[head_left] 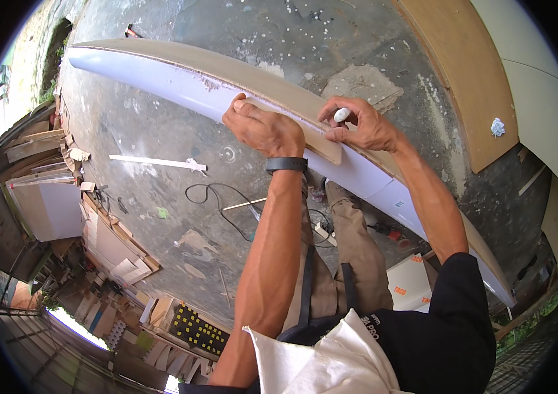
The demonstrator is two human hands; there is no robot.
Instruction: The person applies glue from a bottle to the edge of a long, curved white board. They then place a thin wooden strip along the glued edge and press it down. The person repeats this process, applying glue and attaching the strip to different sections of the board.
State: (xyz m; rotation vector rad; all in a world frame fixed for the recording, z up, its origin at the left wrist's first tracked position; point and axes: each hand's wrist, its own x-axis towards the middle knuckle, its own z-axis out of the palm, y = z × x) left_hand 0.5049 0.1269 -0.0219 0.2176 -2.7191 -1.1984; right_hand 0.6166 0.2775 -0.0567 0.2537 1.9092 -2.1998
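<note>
A long white laminated board (180,82) stands on edge across the view, its brown raw edge facing up. My left hand (262,128), with a black watch at the wrist, presses a tan edge strip (321,146) flat against the board's top edge. My right hand (361,125) rests on the same strip a little to the right, pinching a small white rounded object (342,115) between thumb and fingers. The board runs on past my right elbow to the lower right.
Concrete floor below holds a black cable (216,200), a thin white strip (154,161) and a power tool (387,231). Stacked wood offcuts (118,253) line the left. A brown panel (472,85) and white panels lean at the upper right.
</note>
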